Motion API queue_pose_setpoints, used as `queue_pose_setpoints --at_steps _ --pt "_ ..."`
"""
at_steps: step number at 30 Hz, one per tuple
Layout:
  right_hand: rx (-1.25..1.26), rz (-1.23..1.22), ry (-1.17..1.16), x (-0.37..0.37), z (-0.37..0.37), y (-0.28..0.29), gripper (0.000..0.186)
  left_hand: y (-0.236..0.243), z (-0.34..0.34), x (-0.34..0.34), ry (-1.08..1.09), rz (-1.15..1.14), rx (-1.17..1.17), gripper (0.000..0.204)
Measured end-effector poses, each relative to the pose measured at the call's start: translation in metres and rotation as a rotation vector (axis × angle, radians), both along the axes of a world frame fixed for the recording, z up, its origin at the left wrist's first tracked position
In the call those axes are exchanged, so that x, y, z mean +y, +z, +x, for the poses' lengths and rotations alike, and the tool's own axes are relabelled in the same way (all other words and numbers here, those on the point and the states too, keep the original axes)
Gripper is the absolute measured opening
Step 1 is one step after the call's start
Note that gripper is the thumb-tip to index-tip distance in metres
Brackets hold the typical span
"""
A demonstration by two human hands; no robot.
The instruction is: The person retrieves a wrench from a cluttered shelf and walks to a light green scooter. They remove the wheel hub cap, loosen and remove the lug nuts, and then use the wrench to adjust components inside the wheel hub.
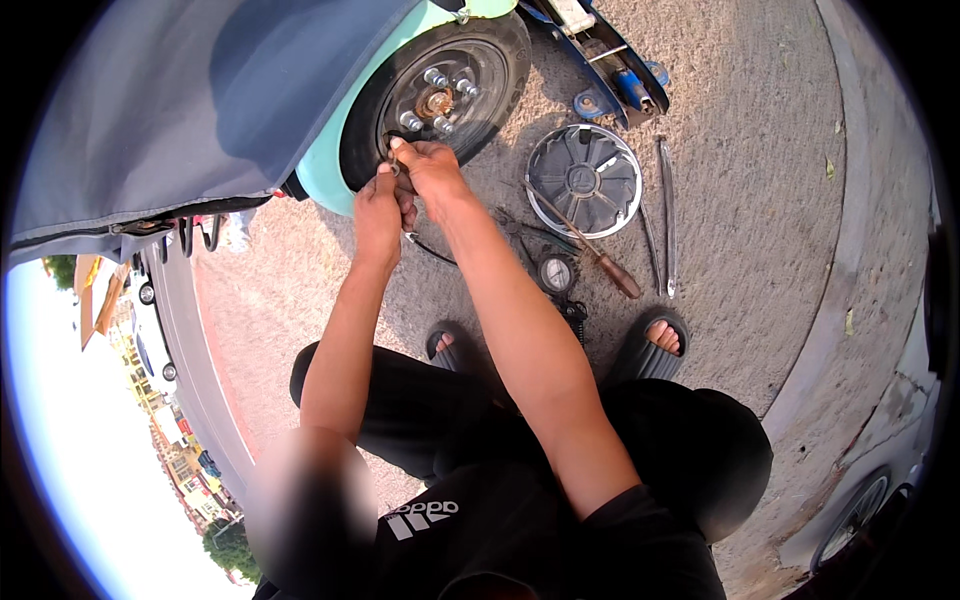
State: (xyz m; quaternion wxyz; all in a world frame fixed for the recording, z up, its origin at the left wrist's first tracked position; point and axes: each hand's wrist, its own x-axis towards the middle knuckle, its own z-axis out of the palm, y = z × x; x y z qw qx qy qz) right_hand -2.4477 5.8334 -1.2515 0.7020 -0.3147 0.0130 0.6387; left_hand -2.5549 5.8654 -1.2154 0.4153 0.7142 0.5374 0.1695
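My left hand [378, 215] and my right hand [428, 172] meet at the lower edge of a wheel [385, 90] with a black tyre, under a mint-green fender [325, 180]. Fingers of both are pinched together at the rim; whatever small thing is between them is too hidden to name. A thin black hose [435, 252] with a metal end shows just below the hands, running toward a round pressure gauge [556, 273] on the ground. Several wheel nuts [436, 77] stand around the rusty hub [438, 102].
A grey wheel cover [583, 178] lies right of the wheel, a wooden-handled screwdriver [618, 275] across its edge. Two metal bars [668, 220] lie beside it. A blue floor jack [630, 85] stands beyond. Grey cloth [150, 120] hangs at left. My sandaled feet [655, 340] are near.
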Motion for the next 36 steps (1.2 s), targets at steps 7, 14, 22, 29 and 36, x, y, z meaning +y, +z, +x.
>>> queue_pose_setpoints --at_steps 7,14,22,29,36 --pt "-0.039 0.078 0.131 -0.013 0.009 0.007 0.024 0.014 0.007 -0.009 0.426 -0.788 -0.623 0.034" --pt "-0.33 0.051 0.145 -0.007 0.006 -0.005 0.033 0.021 0.018 -0.014 0.107 -0.401 -0.156 0.038" --pt "-0.172 0.077 0.058 -0.005 0.005 -0.016 0.035 0.0 0.01 -0.021 -0.277 0.611 0.31 0.042" --pt "0.01 0.133 0.242 -0.012 0.015 0.004 0.029 0.012 0.009 -0.005 0.247 -0.796 -0.547 0.039" --pt "0.094 -0.029 0.063 -0.004 0.005 -0.009 0.024 0.01 0.008 -0.027 -0.059 0.557 0.194 0.041"
